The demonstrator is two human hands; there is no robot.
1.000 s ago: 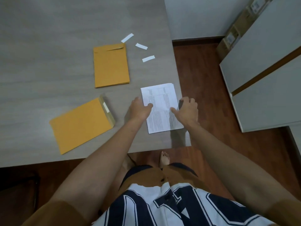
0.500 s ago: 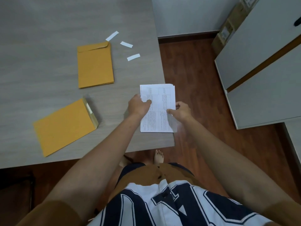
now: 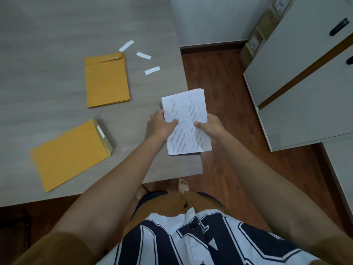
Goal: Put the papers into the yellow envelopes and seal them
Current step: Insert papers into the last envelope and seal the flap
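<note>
I have the papers point(image 3: 186, 121) pinched in both hands: my left hand point(image 3: 160, 125) holds their left edge in a thumb-over grip, my right hand point(image 3: 209, 127) their right edge. The stack hangs over the desk's point(image 3: 47, 25) right edge. The open envelope point(image 3: 70, 153) lies near-left, flap raised; the closed stack of envelopes point(image 3: 107, 80) sits farther off. The sheets look fanned at their far end, so I judge some may snag at the envelope's mouth.
</note>
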